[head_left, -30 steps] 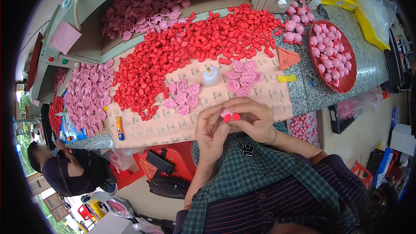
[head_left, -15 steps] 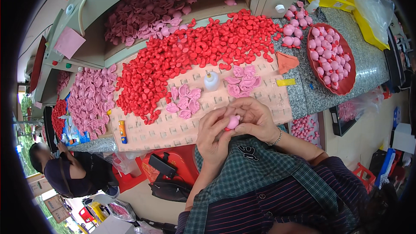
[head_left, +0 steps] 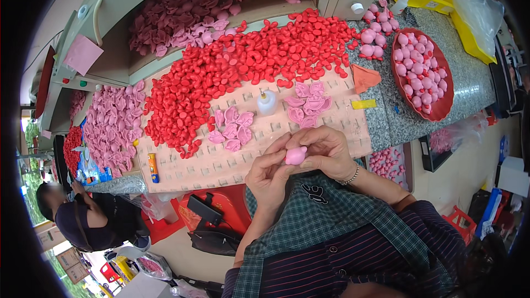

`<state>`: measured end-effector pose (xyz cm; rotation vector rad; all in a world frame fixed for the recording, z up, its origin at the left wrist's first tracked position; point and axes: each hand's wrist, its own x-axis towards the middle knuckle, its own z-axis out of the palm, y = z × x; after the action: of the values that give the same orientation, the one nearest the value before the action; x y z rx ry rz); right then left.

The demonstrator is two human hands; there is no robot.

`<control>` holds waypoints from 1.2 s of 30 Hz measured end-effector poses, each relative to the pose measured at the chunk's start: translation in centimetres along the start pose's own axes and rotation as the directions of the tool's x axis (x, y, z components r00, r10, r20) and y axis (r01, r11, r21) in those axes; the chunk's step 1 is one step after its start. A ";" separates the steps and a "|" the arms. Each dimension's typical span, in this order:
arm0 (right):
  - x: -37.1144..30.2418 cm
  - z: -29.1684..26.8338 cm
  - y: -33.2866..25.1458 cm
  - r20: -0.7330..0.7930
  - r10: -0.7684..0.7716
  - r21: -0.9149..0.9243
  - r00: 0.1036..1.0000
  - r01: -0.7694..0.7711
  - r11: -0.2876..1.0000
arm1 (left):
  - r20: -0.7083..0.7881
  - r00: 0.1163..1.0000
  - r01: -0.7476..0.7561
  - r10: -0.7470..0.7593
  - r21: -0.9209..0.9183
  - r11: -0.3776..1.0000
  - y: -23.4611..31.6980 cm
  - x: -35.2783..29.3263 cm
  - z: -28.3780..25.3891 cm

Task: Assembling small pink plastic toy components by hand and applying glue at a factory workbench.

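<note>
Both of my hands are closed on one small, round pink plastic toy part (head_left: pixel 296 155), held just beyond the bib of my checked apron. My left hand (head_left: pixel 271 166) pinches it from the left with thumb and fingers. From the right, my right hand (head_left: pixel 326 153) grips it between thumb and fingers. Past my hands stands a small white bottle with a narrow tip (head_left: pixel 267 102). Loose pink shell pieces lie in two groups, one left of the bottle (head_left: pixel 232 127) and one right of it (head_left: pixel 307 105).
A heap of small red parts (head_left: pixel 248 55) spreads across the far side of the cardboard-covered table. A pile of pink shells (head_left: pixel 113 127) lies at left. On the right, a red basket (head_left: pixel 448 91) holds round pink parts. An orange-blue tube (head_left: pixel 153 168) lies near the front edge. Another person (head_left: pixel 91 215) is at lower left.
The pink part has turned in my fingers; the red bit seen at its lower left no longer shows. Both hands stay close to the same place, and the view has shifted slightly.
</note>
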<state>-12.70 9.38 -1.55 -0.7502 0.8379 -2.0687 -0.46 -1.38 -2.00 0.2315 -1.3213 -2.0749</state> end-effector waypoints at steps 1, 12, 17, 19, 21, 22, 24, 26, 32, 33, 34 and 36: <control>0.1 0.1 -0.1 -0.001 0.000 -0.001 1.000 0.000 1.000 | 0.001 1.000 0.001 -0.001 -0.001 1.000 0.0 0.0 0.0; 1.1 0.7 -0.2 0.070 -0.083 -0.014 0.994 0.084 0.996 | -0.072 0.997 0.009 -0.005 0.053 0.999 -0.1 -0.1 -0.3; 1.3 0.0 -0.1 0.086 -0.070 -0.008 0.994 0.071 0.997 | -0.113 0.993 0.036 -0.032 0.034 0.999 -0.4 -0.3 -0.4; 1.1 -0.1 0.0 0.087 -0.069 -0.051 0.994 0.073 0.996 | -0.107 0.994 0.015 -0.013 0.013 1.000 -0.2 0.0 0.1; 0.6 0.4 0.1 -0.094 0.009 -0.028 0.996 -0.012 1.000 | -0.127 0.990 0.069 -0.067 0.009 0.998 0.4 0.0 0.8; 0.7 0.3 0.2 -0.095 0.008 -0.028 0.995 -0.011 1.000 | -0.127 0.990 0.070 -0.068 0.010 0.998 0.2 -0.2 0.6; 0.7 -0.1 0.3 -0.006 -0.072 -0.071 0.997 0.071 0.995 | -0.102 0.993 0.062 -0.055 0.074 0.995 -0.1 -0.5 0.1; 0.7 0.1 0.2 -0.010 -0.069 -0.077 0.998 0.068 0.995 | -0.106 0.992 0.071 -0.062 0.078 0.994 0.0 -0.6 0.0; 0.6 0.2 0.2 -0.039 -0.073 -0.105 0.997 0.068 0.992 | -0.115 0.991 0.074 -0.064 0.087 0.993 0.1 -0.3 0.6; 0.5 0.1 0.2 -0.040 -0.072 -0.099 0.997 0.068 0.993 | -0.104 0.993 0.062 -0.052 0.098 0.993 -0.1 -0.4 0.5; 0.5 0.1 0.2 -0.043 -0.073 -0.099 0.996 0.068 0.993 | -0.103 0.993 0.065 -0.054 0.097 0.993 -0.2 -0.3 0.6; 0.7 0.1 0.0 -0.027 -0.097 -0.154 0.995 0.092 0.984 | -0.047 0.999 0.022 -0.020 0.052 0.998 -0.2 0.1 0.7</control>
<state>-12.98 8.81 -1.34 -0.8532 1.0065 -2.1244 -0.92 -0.83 -1.83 0.3154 -1.3516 -2.0418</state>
